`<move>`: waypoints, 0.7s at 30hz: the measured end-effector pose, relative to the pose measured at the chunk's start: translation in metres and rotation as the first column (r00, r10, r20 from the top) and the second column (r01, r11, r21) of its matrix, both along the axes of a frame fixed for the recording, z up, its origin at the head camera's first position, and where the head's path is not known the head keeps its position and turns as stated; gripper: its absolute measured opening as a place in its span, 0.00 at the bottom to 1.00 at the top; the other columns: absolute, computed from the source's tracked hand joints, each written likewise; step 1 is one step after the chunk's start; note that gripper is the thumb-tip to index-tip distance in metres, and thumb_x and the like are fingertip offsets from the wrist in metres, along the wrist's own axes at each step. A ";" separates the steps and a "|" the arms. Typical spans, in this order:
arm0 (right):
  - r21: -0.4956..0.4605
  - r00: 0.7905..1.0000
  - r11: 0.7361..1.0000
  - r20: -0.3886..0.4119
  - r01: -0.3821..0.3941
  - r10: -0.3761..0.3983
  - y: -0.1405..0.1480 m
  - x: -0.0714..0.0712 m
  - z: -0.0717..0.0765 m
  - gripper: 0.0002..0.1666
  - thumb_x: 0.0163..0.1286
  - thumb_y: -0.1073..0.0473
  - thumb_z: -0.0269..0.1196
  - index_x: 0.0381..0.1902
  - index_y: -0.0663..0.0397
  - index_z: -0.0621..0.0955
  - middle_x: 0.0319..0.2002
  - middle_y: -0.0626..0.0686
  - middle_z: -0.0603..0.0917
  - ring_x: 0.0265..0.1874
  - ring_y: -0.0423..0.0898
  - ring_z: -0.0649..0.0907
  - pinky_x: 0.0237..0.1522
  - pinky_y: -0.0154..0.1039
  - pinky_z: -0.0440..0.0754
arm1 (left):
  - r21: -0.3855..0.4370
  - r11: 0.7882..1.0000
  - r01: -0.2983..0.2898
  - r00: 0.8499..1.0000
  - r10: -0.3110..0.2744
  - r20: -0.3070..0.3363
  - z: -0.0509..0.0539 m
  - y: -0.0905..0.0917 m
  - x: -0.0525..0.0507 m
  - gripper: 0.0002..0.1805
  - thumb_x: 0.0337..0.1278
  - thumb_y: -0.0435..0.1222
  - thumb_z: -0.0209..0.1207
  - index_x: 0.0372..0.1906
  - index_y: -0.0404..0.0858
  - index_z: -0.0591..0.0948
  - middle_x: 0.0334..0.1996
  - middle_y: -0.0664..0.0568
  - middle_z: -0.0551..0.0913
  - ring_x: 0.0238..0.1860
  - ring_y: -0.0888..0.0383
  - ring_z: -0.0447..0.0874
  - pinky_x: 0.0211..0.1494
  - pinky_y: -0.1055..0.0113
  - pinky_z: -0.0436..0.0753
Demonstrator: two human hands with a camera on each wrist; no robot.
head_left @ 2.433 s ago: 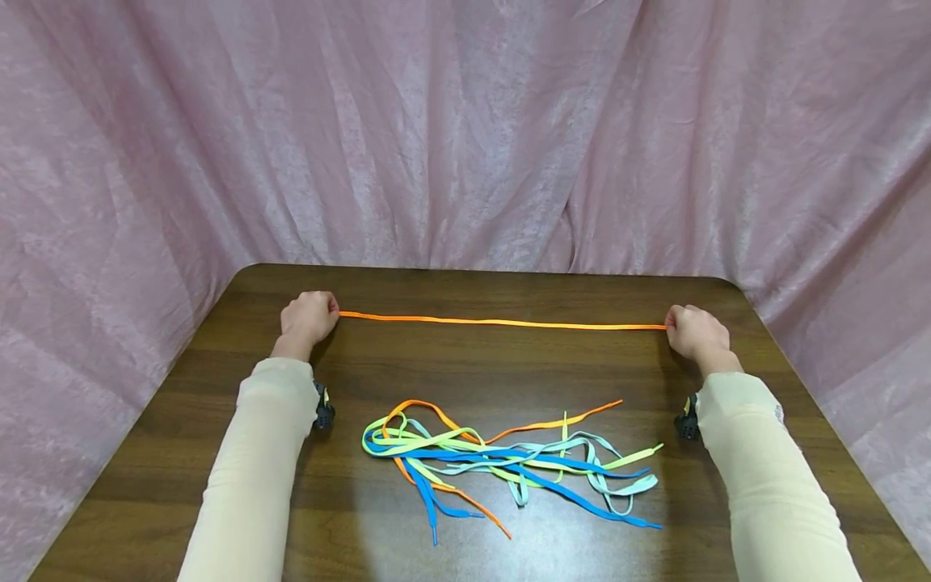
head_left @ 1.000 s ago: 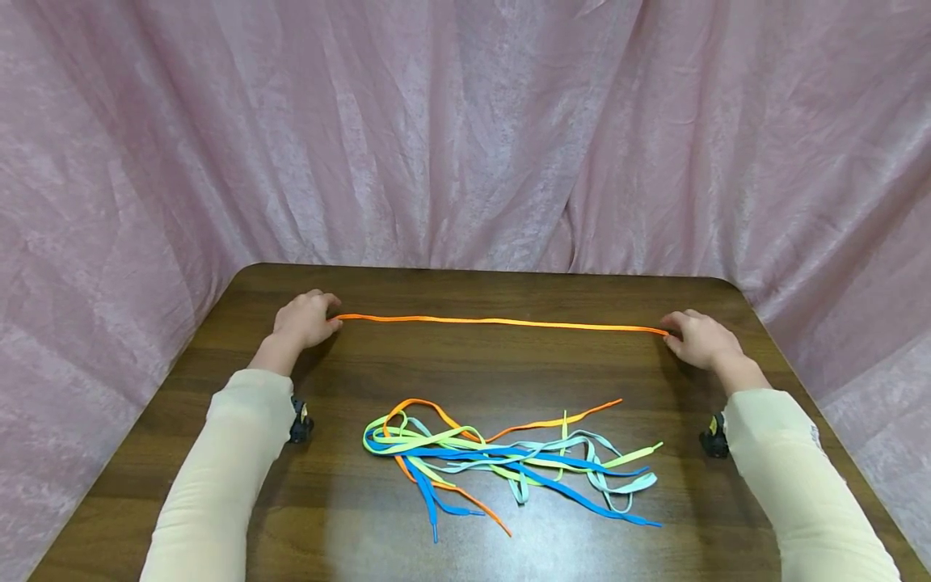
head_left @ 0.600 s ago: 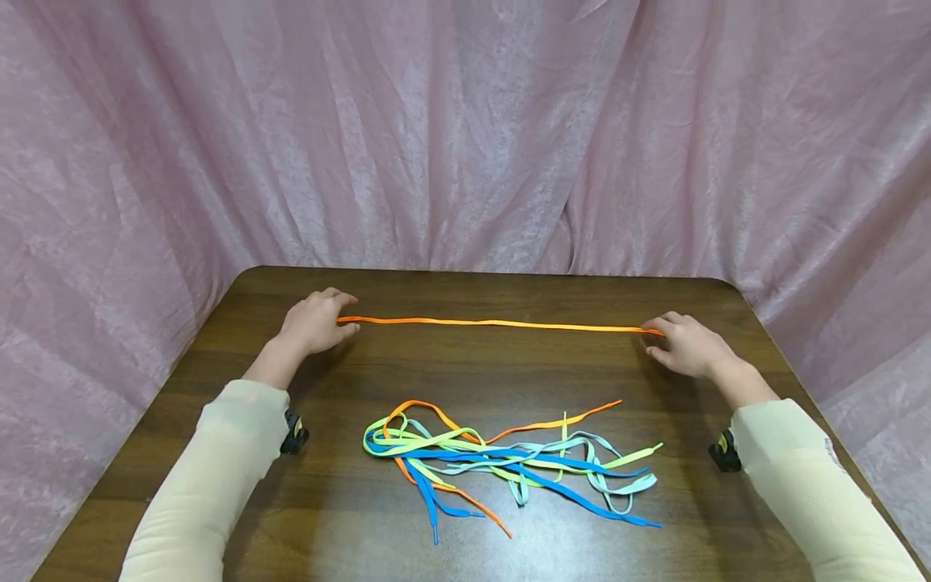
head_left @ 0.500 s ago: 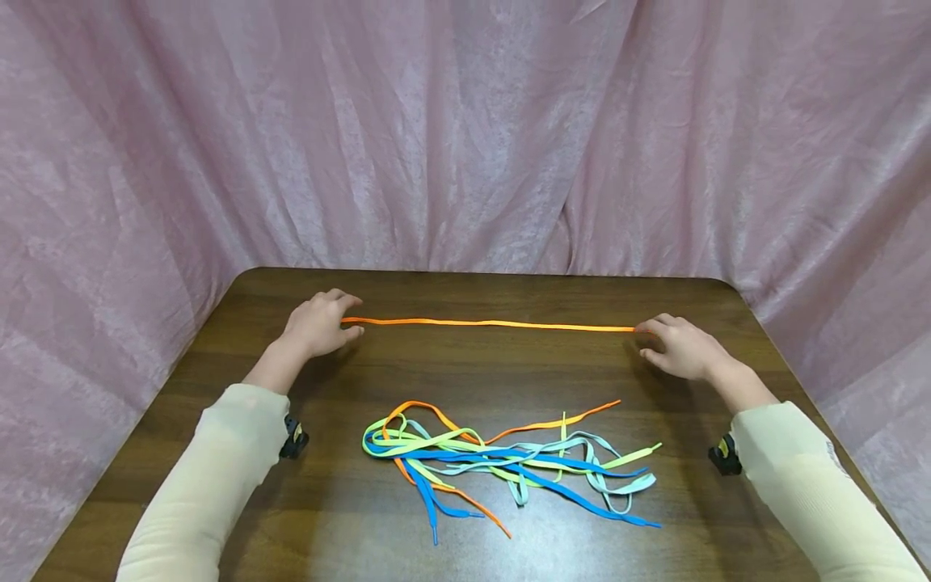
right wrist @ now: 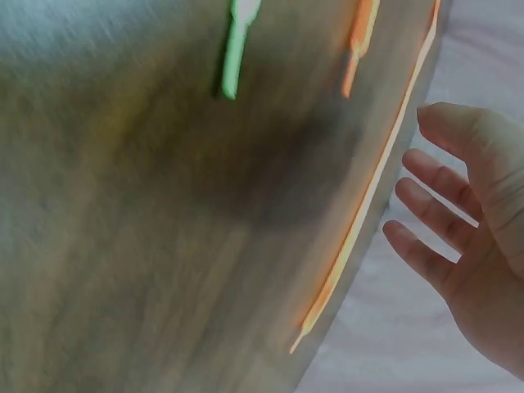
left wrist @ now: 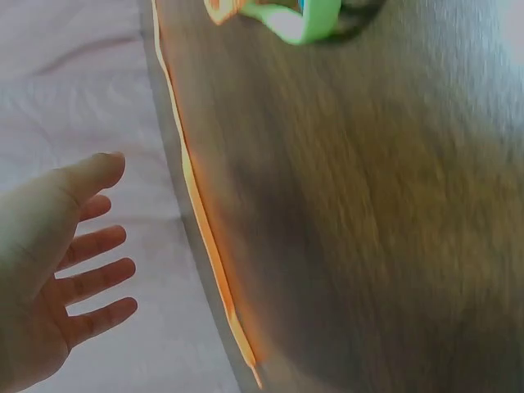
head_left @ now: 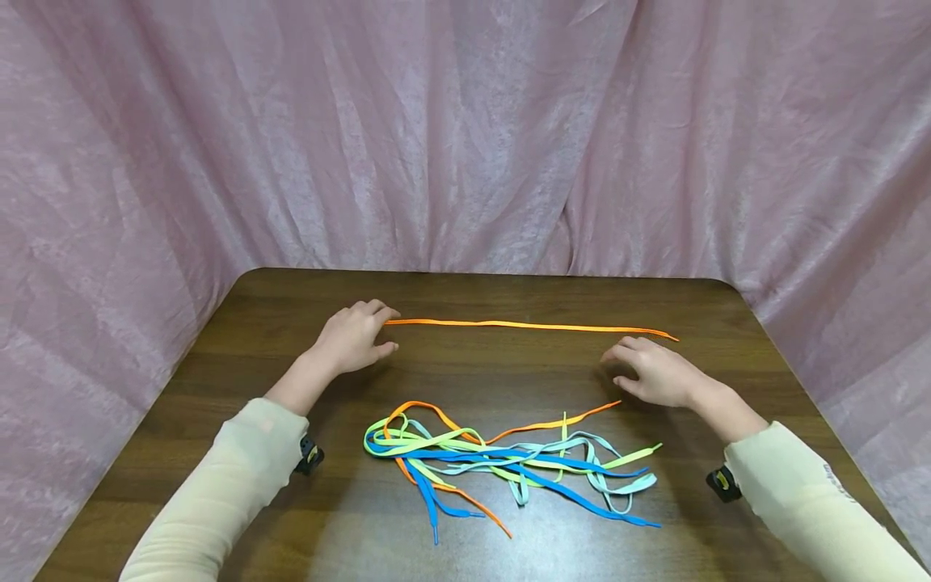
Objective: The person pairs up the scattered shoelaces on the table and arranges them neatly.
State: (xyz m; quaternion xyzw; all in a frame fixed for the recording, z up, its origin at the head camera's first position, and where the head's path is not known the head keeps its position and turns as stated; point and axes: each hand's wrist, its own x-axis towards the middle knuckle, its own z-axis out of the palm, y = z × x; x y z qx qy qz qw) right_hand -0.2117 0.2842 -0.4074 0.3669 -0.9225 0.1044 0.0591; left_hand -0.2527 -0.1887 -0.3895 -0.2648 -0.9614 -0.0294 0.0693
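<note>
An orange shoelace (head_left: 509, 324) lies stretched nearly straight across the far part of the table. My left hand (head_left: 354, 335) hovers over its left end with fingers apart, hiding that end in the head view; the left wrist view shows the lace tip (left wrist: 255, 372) lying free. Nearer to me than the lace's right part is my right hand (head_left: 655, 370), its fingers loosely bent and holding nothing. Closer in, a loose heap of shoelaces holds blue (head_left: 538, 457), yellow-green (head_left: 429, 440), pale teal (head_left: 600, 477) and another orange lace (head_left: 553, 424), crossing one another.
The dark wooden table (head_left: 182, 453) has rounded far corners. Behind it and at both sides hangs a pink velvet curtain (head_left: 465, 137). Small dark cameras (head_left: 309, 457) are worn at the cuffs of the pale sleeves (head_left: 218, 493).
Both hands have let go of the straight orange lace's ends. They have moved inward and towards me, the right one further, baring the lace's right tip. The heap stays put.
</note>
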 end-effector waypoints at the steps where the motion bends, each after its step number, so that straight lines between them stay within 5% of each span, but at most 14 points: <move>1: 0.006 1.000 1.000 0.007 -0.009 0.009 -0.003 0.002 -0.001 0.18 0.52 0.64 0.67 0.43 0.55 0.80 0.39 0.50 0.79 0.41 0.48 0.79 0.42 0.45 0.76 | 0.001 1.000 0.013 1.000 -0.013 -0.006 0.000 0.003 0.002 0.28 0.50 0.49 0.63 0.55 0.40 0.75 0.50 0.45 0.76 0.49 0.45 0.75 0.47 0.52 0.76; 12: 0.015 0.991 0.991 0.035 -0.132 0.131 -0.021 0.020 -0.018 0.17 0.50 0.64 0.69 0.40 0.50 0.79 0.37 0.46 0.77 0.37 0.42 0.78 0.37 0.40 0.78 | 0.019 0.992 0.129 0.991 -0.128 -0.037 -0.005 0.032 0.019 0.26 0.47 0.48 0.65 0.52 0.42 0.77 0.45 0.50 0.77 0.43 0.50 0.76 0.41 0.57 0.78; 21: 0.014 0.992 0.993 0.054 -0.115 0.114 -0.027 0.023 -0.024 0.14 0.50 0.66 0.69 0.32 0.49 0.77 0.31 0.45 0.74 0.32 0.40 0.74 0.32 0.37 0.75 | -0.048 0.983 0.176 0.984 -0.177 -0.016 -0.008 0.047 0.028 0.26 0.50 0.50 0.63 0.53 0.43 0.77 0.49 0.50 0.76 0.50 0.50 0.75 0.51 0.55 0.75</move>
